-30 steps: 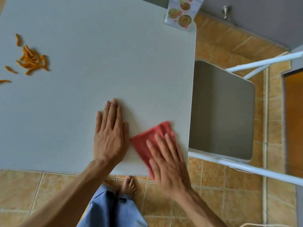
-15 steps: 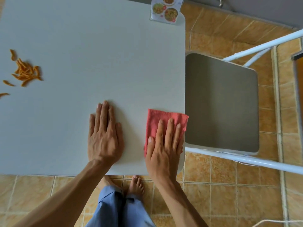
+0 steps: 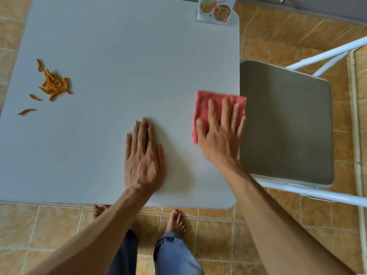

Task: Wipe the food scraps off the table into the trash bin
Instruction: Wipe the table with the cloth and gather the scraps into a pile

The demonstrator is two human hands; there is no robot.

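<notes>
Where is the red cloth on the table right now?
The red cloth lies flat at the table's right edge, beside the chair seat, pinned under the right hand.

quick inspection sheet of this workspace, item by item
surface: pale grey table, mostly bare
job's things: orange food scraps piled at the far left, a few strays beside them; red cloth at the right edge; no trash bin in view
clutter: menu card at the far right corner
grippers: left hand flat on the table, empty; right hand spread flat, pressing on the cloth
cables: nothing seen
surroundings: folding chair with a white frame to the right, tan tiled floor, bare feet below the table edge
</notes>
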